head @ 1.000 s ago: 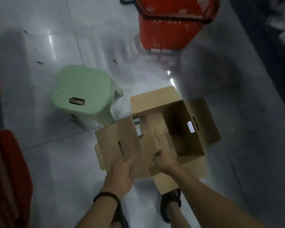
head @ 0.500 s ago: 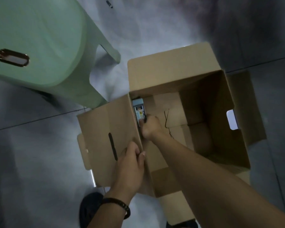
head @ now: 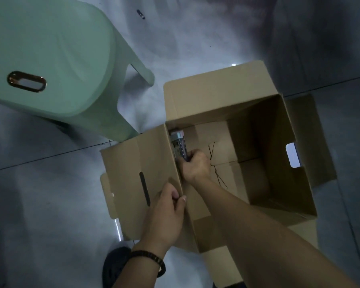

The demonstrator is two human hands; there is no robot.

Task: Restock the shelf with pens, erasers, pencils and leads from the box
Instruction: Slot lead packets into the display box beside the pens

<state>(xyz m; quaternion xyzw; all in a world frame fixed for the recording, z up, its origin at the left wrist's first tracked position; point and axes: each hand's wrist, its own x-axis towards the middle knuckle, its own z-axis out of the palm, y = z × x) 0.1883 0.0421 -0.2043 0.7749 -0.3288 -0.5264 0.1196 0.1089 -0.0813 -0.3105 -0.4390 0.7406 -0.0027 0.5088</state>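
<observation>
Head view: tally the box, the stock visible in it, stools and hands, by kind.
Box: 1
Packet: 1
Stool: 1
Hands: 2 (left hand, right hand)
Total: 5

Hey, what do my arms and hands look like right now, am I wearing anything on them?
No gloves, and no rings show. The left hand has a dark bracelet, seemingly beaded, round its wrist; the right hand has nothing at the wrist. Both forearms are bare, with no sleeve in view.
</observation>
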